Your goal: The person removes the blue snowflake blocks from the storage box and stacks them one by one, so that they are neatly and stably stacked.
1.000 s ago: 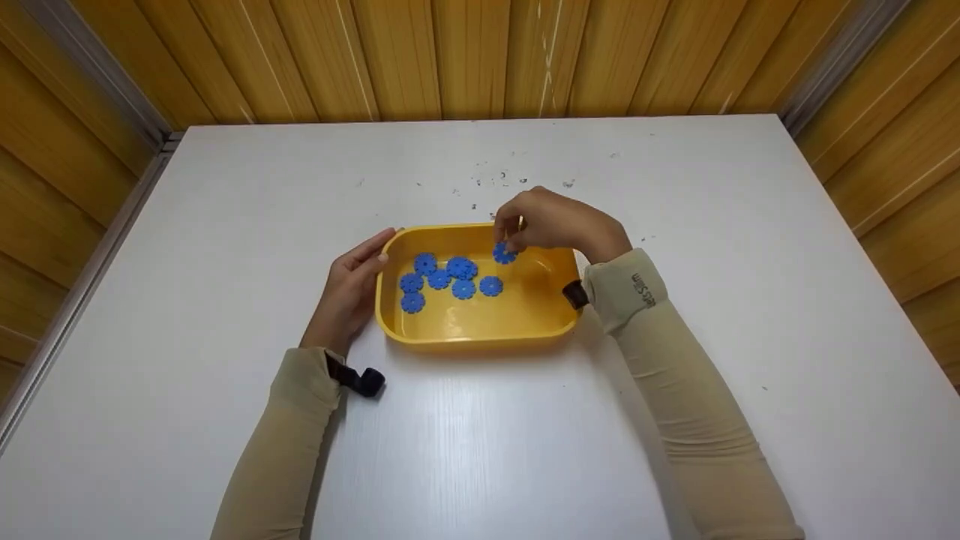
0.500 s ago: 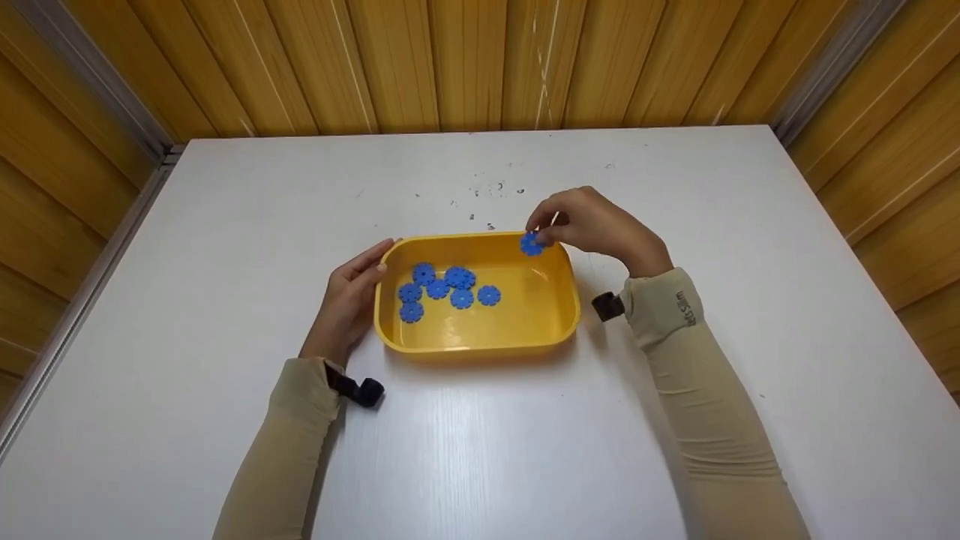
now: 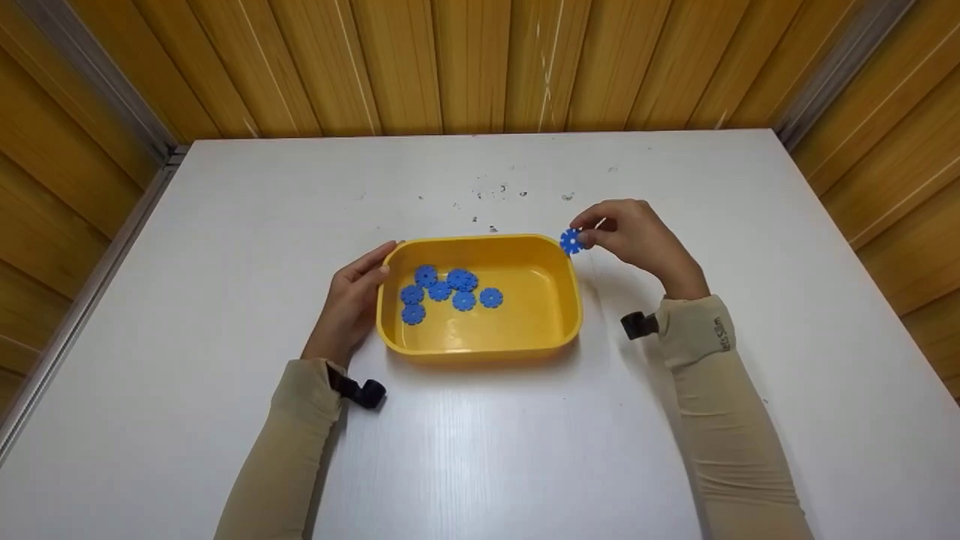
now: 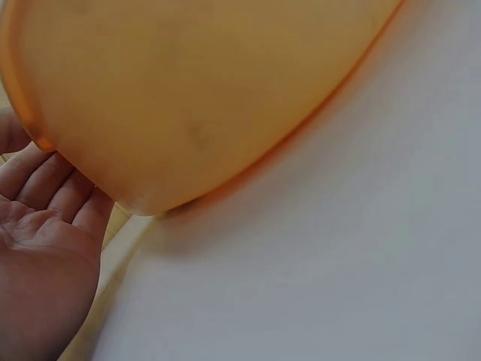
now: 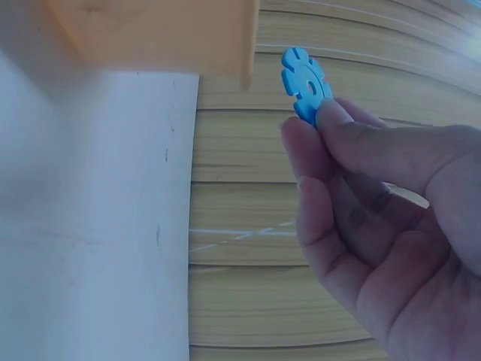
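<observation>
My left hand (image 3: 346, 301) holds the left end of a yellow plastic tub (image 3: 517, 319), thumb over its rim and fingers along the outer wall. The left wrist view shows those fingers against the outside of the tub (image 4: 203, 98). Between thumb and forefinger, my right hand (image 3: 639, 241) pinches a blue notched disc (image 3: 566, 243) at the tub's far right corner, above rim height. Seen from the right wrist, that disc (image 5: 297, 79) has slots around its edge and a hole in the centre. Several like blue discs (image 3: 464, 301) lie inside the tub, mostly toward its left half, some overlapping.
The tub stands on a white table (image 3: 465, 435) with small dark marks (image 3: 502, 189) behind it. Yellow wood-look panels (image 3: 465, 67) rise at the back and sides. A small black camera (image 3: 639, 325) sits on the right wrist, another camera (image 3: 369, 393) on the left.
My right hand has carried the pinched blue disc from inside the tub up and rightward to its far right corner. The left hand and the other discs stay put.
</observation>
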Available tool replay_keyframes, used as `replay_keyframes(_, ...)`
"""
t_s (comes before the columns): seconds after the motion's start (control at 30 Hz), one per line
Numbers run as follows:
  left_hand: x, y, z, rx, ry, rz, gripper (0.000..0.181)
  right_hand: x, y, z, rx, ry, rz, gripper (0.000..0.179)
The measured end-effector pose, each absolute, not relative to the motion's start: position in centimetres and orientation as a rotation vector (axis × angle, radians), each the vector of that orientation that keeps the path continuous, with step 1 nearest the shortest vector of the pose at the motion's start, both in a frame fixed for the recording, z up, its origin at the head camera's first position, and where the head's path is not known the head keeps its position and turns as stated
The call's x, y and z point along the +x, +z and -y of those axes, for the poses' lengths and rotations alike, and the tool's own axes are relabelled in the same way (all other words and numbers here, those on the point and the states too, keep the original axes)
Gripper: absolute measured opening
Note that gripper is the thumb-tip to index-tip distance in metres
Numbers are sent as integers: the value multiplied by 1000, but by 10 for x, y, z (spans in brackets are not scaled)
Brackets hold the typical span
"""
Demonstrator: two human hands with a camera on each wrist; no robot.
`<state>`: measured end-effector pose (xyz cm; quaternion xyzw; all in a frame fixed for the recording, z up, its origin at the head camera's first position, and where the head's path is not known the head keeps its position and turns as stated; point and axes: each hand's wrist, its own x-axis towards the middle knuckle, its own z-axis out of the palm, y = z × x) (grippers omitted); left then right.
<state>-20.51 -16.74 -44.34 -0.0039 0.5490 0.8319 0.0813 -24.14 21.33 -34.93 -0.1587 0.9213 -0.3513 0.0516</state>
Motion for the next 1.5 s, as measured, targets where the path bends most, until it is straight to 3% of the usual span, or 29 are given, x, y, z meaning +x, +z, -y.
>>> replay_keyframes(0.3, -207, -443, 167, -15, 2461, -1658, 48, -243, -371, -241, -310, -1004, -2780, 22)
replay_keyframes(0.97, -210, -448, 166, -44, 2460, -1674, 48, -252, -400, -268, -249, -842, -2644, 22)
replay_keyframes(1.5, -213, -445, 166, -44, 2456, -1664, 47, -252, -400, -267, -195, -840, -2614, 23)
